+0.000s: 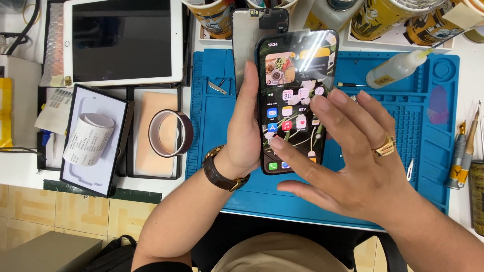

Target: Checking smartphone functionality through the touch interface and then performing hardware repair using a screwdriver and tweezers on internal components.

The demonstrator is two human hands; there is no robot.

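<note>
Above the middle of the blue work mat [403,126], a dark smartphone [295,100] is held up with its lit screen facing the camera, its long axis running near to far and leaning slightly right at the far end. The left hand [249,131] holds it along its left edge: that grip is clamped on the phone, palm against the side, fingers wrapped behind where they cannot be seen, a brown-strapped wristwatch [222,171] just below. A loose screen panel [247,45] stands behind the phone's far left corner; whether the same hand holds it too cannot be told.

To the right of the phone, the right hand [353,161] is spread open and holds nothing. Its fingers lie across the right half of the screen, and the thumb tip [276,143] rests on the lower part of the glass. A gold ring [385,146] sits on one finger. Both hands are at the phone, the left carrying it, the right only touching its face.

Farther out, a clear squeeze bottle [398,68] lies on the far right of the mat, and a small screwdriver [348,84] lies beside it. Left of the mat on the desk [20,171] are a roll of brown tape [170,133], a white paper roll [89,138] on a dark tray, and a tablet [123,40] with a dark screen at the far left. Hand tools [466,151] lie at the right edge.
</note>
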